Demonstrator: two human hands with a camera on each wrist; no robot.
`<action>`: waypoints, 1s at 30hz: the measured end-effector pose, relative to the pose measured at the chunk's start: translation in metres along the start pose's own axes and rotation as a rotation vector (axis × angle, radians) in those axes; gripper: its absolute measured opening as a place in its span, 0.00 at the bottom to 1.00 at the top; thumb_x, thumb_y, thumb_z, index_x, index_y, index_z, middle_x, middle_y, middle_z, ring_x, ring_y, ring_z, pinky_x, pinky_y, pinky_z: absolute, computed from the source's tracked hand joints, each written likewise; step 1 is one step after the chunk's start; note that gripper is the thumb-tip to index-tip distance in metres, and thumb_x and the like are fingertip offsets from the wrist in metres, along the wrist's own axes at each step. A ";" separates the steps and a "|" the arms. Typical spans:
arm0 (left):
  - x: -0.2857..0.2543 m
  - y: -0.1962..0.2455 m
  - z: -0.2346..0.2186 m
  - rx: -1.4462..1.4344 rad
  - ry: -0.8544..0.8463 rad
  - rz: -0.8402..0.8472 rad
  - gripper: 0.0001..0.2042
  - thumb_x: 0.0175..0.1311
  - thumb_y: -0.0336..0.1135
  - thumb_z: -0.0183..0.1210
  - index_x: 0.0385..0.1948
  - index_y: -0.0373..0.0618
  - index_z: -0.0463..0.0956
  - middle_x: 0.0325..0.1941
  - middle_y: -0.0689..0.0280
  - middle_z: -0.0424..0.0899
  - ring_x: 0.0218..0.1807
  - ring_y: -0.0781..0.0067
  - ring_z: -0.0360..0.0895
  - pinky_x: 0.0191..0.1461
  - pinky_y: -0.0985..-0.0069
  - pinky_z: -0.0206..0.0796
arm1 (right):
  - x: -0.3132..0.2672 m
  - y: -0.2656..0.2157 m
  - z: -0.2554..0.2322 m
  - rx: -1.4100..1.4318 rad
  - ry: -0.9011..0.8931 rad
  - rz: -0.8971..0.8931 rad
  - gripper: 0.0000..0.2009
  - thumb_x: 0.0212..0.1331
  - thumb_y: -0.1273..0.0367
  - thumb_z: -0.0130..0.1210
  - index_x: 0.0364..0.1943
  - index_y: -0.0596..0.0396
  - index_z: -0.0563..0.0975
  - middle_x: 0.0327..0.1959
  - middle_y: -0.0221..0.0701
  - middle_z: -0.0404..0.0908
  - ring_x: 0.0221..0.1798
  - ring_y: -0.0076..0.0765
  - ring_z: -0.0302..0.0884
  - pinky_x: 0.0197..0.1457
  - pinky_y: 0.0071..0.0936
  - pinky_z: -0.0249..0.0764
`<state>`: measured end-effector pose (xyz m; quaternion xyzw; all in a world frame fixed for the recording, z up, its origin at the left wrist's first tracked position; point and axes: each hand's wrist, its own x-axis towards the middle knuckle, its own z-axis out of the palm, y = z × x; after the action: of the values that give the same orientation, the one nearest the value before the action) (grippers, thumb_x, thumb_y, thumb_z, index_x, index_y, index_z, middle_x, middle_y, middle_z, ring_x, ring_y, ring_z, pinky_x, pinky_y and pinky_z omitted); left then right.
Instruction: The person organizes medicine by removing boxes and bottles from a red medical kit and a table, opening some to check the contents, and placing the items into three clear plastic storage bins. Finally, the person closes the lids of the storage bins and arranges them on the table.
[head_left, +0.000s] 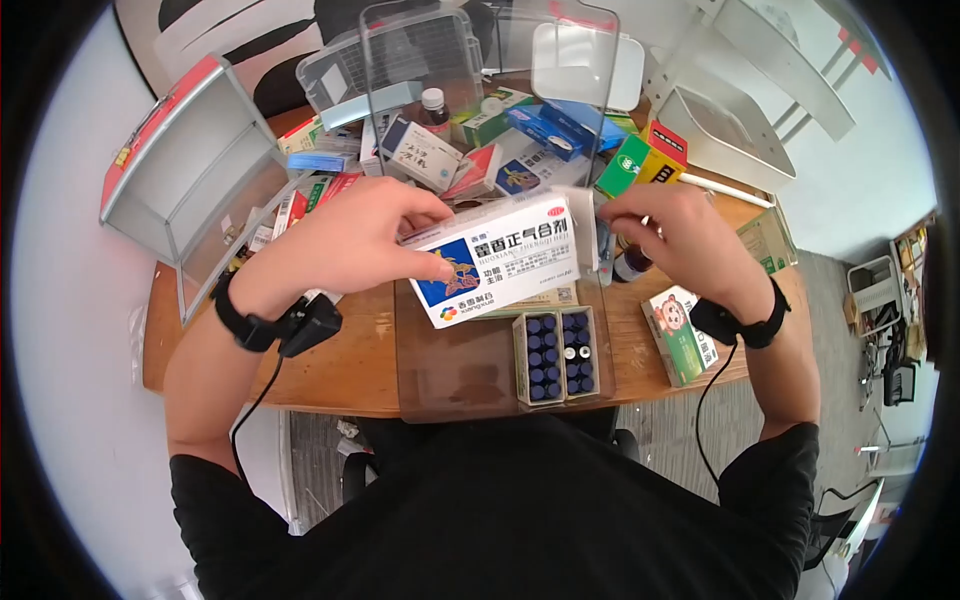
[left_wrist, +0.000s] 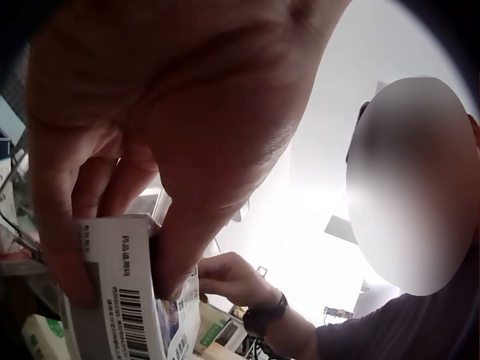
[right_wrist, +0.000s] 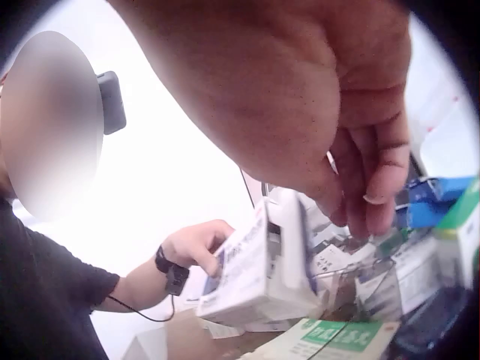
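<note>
A white medicine box [head_left: 520,262] with a blue picture panel and Chinese print is held up over the table, tilted. My left hand [head_left: 335,238] grips its left end, thumb on the front face. The flap [head_left: 589,228] at the box's right end stands open. Beside that flap is my right hand [head_left: 685,235], fingers loosely bent; the right wrist view shows the fingers [right_wrist: 379,176] apart from the box, holding nothing. Below, two open cartons [head_left: 557,395] of small dark-capped bottles [head_left: 541,355] stand side by side near the table's front edge; two caps are white.
A green and white box with a cartoon child [head_left: 680,335] lies at the right, near a dark bottle [head_left: 630,265]. Behind is a heap of medicine boxes [head_left: 425,155] among clear plastic bins [head_left: 395,65]. A red-edged case [head_left: 190,160] stands left, a white tray [head_left: 735,135] back right.
</note>
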<state>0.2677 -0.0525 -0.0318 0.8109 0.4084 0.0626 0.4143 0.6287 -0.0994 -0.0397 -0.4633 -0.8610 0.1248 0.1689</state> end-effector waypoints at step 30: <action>0.015 -0.008 0.047 0.627 0.050 0.014 0.40 0.46 0.42 0.80 0.61 0.28 0.74 0.54 0.45 0.82 0.57 0.42 0.84 0.61 0.57 0.80 | -0.001 -0.001 0.064 -0.196 -0.025 0.140 0.14 0.71 0.64 0.64 0.29 0.58 0.86 0.28 0.46 0.88 0.36 0.58 0.90 0.41 0.51 0.85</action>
<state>0.2936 -0.0687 -0.0718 0.9002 0.4123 -0.0435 0.1334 0.6027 -0.1048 -0.0977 -0.5348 -0.8367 0.0574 0.1031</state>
